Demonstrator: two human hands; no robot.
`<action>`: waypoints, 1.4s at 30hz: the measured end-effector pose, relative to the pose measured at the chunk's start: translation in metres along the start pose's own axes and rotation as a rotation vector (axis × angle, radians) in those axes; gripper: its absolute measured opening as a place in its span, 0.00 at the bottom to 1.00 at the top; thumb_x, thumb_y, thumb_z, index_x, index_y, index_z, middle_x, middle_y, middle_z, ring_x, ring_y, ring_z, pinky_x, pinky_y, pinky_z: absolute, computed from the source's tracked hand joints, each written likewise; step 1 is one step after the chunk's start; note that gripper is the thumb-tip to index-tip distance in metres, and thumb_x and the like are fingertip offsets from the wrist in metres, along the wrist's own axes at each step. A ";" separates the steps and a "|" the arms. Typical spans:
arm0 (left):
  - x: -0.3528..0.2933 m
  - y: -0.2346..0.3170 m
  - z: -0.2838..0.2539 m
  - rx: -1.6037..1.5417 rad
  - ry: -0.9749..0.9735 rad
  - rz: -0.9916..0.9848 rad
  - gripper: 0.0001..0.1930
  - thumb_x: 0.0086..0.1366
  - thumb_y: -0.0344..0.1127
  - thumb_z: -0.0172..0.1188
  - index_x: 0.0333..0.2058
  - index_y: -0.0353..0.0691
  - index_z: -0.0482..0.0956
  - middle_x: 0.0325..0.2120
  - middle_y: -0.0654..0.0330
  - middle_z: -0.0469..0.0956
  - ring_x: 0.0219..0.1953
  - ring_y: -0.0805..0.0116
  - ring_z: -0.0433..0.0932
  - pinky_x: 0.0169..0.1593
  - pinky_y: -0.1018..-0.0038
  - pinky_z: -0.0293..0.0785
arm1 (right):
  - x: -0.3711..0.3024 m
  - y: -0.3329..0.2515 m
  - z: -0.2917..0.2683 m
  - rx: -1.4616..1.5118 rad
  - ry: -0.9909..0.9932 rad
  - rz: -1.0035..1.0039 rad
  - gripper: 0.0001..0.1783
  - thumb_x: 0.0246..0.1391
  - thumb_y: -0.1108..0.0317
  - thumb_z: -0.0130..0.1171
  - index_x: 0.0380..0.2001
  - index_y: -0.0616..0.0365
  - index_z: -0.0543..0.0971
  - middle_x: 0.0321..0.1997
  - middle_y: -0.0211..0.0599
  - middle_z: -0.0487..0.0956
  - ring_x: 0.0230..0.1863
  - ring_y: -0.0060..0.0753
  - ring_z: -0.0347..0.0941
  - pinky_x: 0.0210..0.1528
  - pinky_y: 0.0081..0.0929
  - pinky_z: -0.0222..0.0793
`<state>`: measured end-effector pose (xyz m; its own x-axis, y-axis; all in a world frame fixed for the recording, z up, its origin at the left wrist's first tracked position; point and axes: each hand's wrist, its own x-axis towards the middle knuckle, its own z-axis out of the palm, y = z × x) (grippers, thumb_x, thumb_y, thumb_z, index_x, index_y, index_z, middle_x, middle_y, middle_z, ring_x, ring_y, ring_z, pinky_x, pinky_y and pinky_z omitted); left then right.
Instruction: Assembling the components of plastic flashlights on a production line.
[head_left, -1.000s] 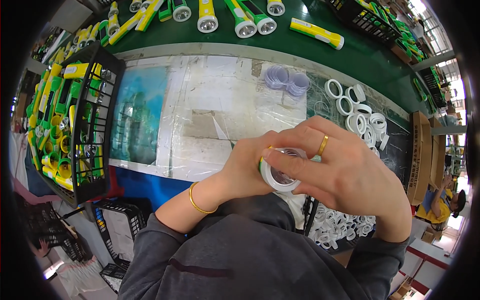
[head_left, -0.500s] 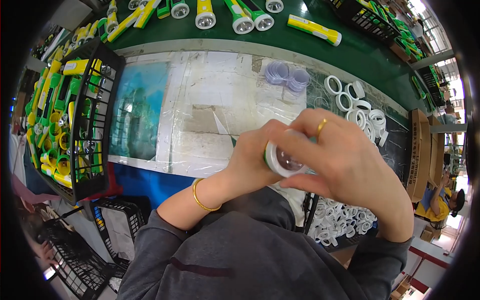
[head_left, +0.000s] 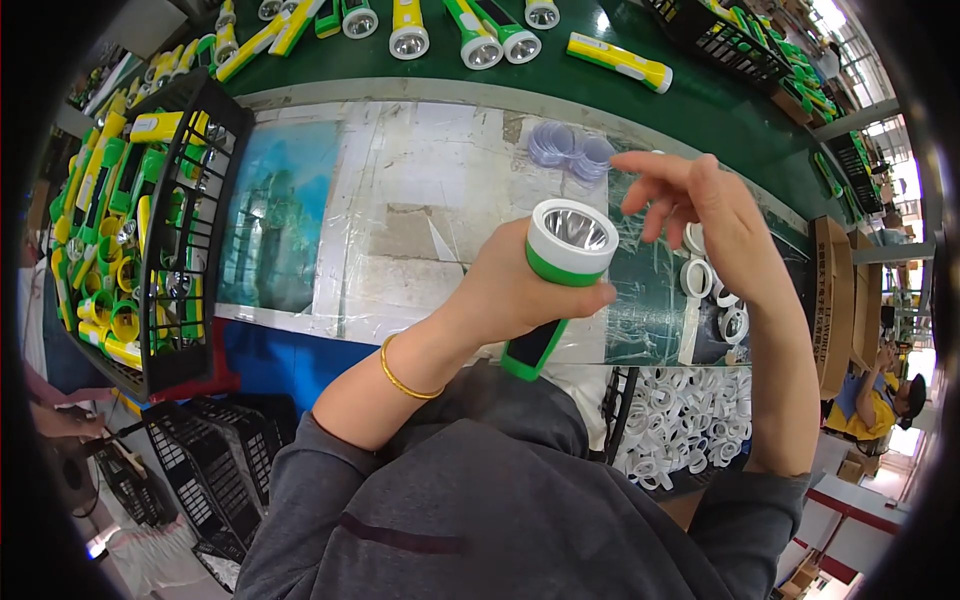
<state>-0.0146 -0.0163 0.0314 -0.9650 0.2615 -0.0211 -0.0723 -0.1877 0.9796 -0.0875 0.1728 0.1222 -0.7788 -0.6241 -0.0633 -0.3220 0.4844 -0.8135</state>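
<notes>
A green and black flashlight (head_left: 569,262) with a white ring around its shiny reflector is in my left hand (head_left: 507,290), its head tilted up. The fingers wrap round its neck, and its dark body slants down below them. My right hand (head_left: 712,212) is off the flashlight, to its right, with fingers apart and nothing seen in them. Near those fingertips lie clear round lenses (head_left: 562,148), stacked on the worktable (head_left: 420,180). Loose white rings (head_left: 698,277) lie beneath and beside the right hand, which partly hides them.
At left stands a black crate (head_left: 185,230) full of yellow and green flashlights. More flashlights (head_left: 620,62) lie on the green surface (head_left: 560,85) beyond the table. Below the table edge at right, a bin holds many white rings (head_left: 680,425). A co-worker in yellow (head_left: 872,405) sits far right.
My right hand has let go of the flashlight's head and moved right and away, toward the lenses and rings. My left hand now holds the flashlight alone, more upright, with its reflector exposed.
</notes>
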 end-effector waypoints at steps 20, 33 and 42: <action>-0.016 0.010 0.011 0.128 0.009 0.243 0.25 0.55 0.34 0.65 0.48 0.28 0.68 0.46 0.51 0.70 0.45 0.64 0.74 0.49 0.70 0.69 | -0.007 0.013 0.019 -0.021 -0.070 -0.228 0.35 0.38 0.55 0.73 0.49 0.60 0.75 0.45 0.37 0.73 0.49 0.29 0.71 0.46 0.28 0.70; -0.008 -0.002 -0.006 -0.734 -0.505 -0.403 0.22 0.56 0.44 0.60 0.44 0.35 0.69 0.24 0.56 0.75 0.22 0.69 0.76 0.27 0.75 0.74 | -0.018 0.046 0.035 0.777 -0.097 -0.065 0.42 0.64 0.40 0.25 0.59 0.70 0.62 0.60 0.49 0.67 0.63 0.40 0.61 0.65 0.35 0.52; -0.012 0.006 0.003 -0.766 -0.483 -0.449 0.20 0.54 0.40 0.62 0.42 0.36 0.69 0.24 0.56 0.75 0.22 0.69 0.76 0.28 0.75 0.74 | -0.009 0.026 0.046 -0.028 0.073 -0.317 0.22 0.60 0.57 0.43 0.52 0.57 0.72 0.42 0.48 0.79 0.39 0.39 0.76 0.39 0.31 0.70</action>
<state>-0.0029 -0.0174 0.0377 -0.6156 0.7808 -0.1072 -0.7102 -0.4906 0.5048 -0.0640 0.1627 0.0745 -0.6737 -0.7014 0.2327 -0.5683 0.2906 -0.7698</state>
